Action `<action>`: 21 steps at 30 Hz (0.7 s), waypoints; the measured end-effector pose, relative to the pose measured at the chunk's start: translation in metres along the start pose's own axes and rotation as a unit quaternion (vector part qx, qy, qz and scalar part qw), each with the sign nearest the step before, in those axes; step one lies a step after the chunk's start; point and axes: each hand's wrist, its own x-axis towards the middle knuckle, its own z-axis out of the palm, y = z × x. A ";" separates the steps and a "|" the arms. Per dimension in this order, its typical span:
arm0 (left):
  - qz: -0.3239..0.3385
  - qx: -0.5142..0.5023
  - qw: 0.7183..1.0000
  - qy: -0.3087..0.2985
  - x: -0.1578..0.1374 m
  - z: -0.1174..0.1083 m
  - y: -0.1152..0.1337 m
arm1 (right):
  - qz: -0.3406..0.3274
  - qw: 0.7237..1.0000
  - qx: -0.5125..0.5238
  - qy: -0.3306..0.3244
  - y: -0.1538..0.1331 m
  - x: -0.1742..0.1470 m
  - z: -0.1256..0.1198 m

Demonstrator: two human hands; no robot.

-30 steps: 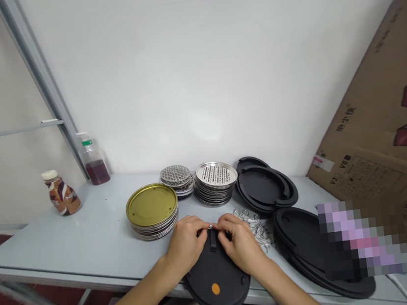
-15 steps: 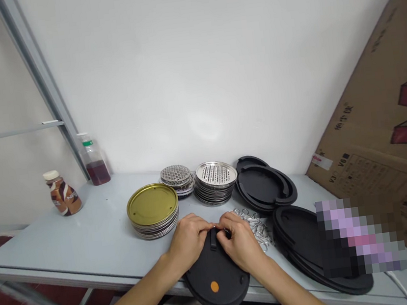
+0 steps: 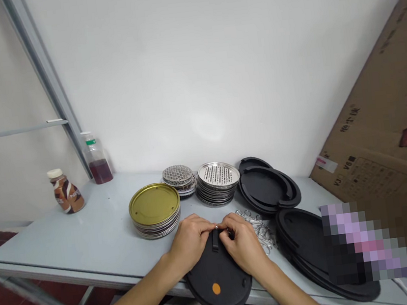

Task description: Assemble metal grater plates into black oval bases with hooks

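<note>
Extending beneath fingers (image 3: 204,226): black disc (image 3: 228,270)

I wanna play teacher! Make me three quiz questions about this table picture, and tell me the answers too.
1. True or false: the black disc at the person's hands has an orange dot on it.
2. What lies just to the right of the right hand?
a) brown bottle
b) silver wire pieces
c) white bowl
3. Fill in: the top of the stack nearest the left hand is ____ in color.

Key: 1. true; 2. b; 3. gold
</note>
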 end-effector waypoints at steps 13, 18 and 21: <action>-0.041 -0.012 0.999 0.027 0.000 0.001 0.001 | 0.022 1.000 0.015 -0.002 0.002 -0.003 -0.002; -0.042 -0.015 0.999 0.017 -0.001 -0.001 0.002 | 0.029 1.000 0.012 -0.004 0.001 -0.003 -0.001; -0.040 -0.017 0.999 0.012 -0.001 -0.001 0.003 | 0.035 0.999 0.007 -0.001 0.002 -0.003 -0.001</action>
